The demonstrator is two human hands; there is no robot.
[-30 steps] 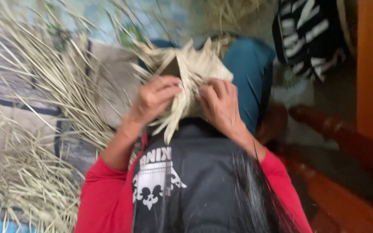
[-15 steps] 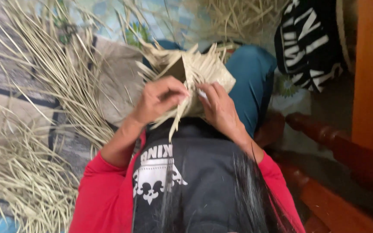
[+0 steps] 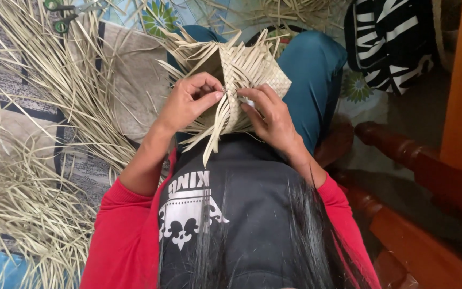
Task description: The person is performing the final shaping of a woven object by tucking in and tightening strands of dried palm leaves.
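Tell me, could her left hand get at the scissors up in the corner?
Probably not right now: the left hand is pinching a strip of the woven piece, and the scissors lie beyond a spread of loose strips.

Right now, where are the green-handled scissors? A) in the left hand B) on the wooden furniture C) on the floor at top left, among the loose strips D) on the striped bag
C: the scissors lie at the top left among the loose dried strips, while the left hand and right hand both pinch strands of the woven piece.

Red sleeves, black printed top
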